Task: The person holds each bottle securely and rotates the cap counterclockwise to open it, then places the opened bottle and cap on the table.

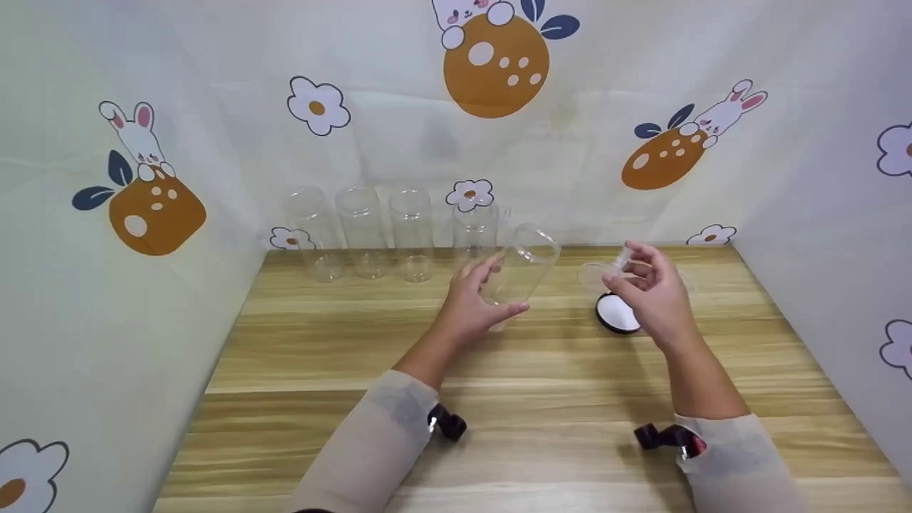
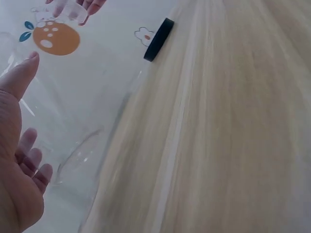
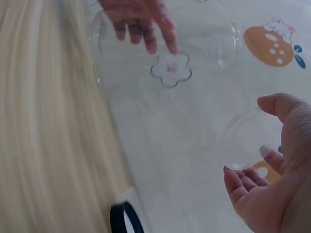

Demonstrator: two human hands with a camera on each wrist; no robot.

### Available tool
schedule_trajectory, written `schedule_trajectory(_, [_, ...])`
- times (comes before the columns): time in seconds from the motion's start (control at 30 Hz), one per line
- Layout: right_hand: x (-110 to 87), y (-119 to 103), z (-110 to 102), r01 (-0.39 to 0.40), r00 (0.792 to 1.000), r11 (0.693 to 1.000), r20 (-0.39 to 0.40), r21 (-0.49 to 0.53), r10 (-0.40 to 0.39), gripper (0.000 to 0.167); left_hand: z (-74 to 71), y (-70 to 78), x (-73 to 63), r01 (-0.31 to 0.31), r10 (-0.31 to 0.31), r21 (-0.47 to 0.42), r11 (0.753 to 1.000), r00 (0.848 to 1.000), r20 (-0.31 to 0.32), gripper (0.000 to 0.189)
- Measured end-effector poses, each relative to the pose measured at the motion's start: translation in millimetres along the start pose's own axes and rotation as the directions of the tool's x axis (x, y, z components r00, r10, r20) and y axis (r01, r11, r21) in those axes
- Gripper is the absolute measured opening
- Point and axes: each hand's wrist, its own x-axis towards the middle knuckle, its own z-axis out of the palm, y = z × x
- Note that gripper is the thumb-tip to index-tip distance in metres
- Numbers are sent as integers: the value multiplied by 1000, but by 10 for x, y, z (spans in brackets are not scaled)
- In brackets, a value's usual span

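My left hand (image 1: pixel 470 303) holds a clear cylindrical jar (image 1: pixel 531 274), which is tilted with its top toward the right. The fingers and thumb lie round its sides; the same jar (image 3: pixel 226 46) looks sideways in the right wrist view. My right hand (image 1: pixel 659 299) pinches a small clear round piece (image 3: pixel 248 141), like a lid, between thumb and fingertips. Whether it is a lid or a shallow cup I cannot tell. Below the right hand, a black-rimmed disc (image 1: pixel 615 312) with a white face, like a jar lid, lies on the table.
Several clear jars stand upright along the back, among them a left one (image 1: pixel 313 235), a middle one (image 1: pixel 363 235) and another (image 1: pixel 413 235). One more jar (image 1: pixel 475 228) stands behind my left hand. Faint clear round shapes (image 1: pixel 590 275) lie near my right hand. Patterned cloth (image 1: pixel 399 153) surrounds the wooden table (image 1: pixel 320 370).
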Motion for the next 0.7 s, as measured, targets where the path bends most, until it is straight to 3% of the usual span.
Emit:
schedule_trajectory(0.13, [3, 125, -209, -62, 997, 998, -38, 2, 62, 60, 163, 30, 136, 4, -5, -34, 999, 999, -34, 103])
schedule_trajectory(0.27, [25, 269, -398, -137, 987, 988, -94, -69, 131, 64, 313, 46, 260, 28, -35, -107, 994, 998, -61, 98])
schedule_trajectory(0.4, [72, 436, -549, -209, 972, 963, -140, -171, 187, 74, 435, 55, 370, 65, -79, -153, 986, 993, -90, 95])
schedule_trajectory(0.57, [92, 632, -725, -272, 954, 935, -188, -228, 232, 80, 563, 32, 482, 91, -106, -141, 986, 988, -108, 95])
schedule_trajectory(0.7, [92, 748, -843, -311, 947, 904, -170, -292, 271, 86, 630, 2, 549, 116, -135, -166, 979, 985, -109, 95])
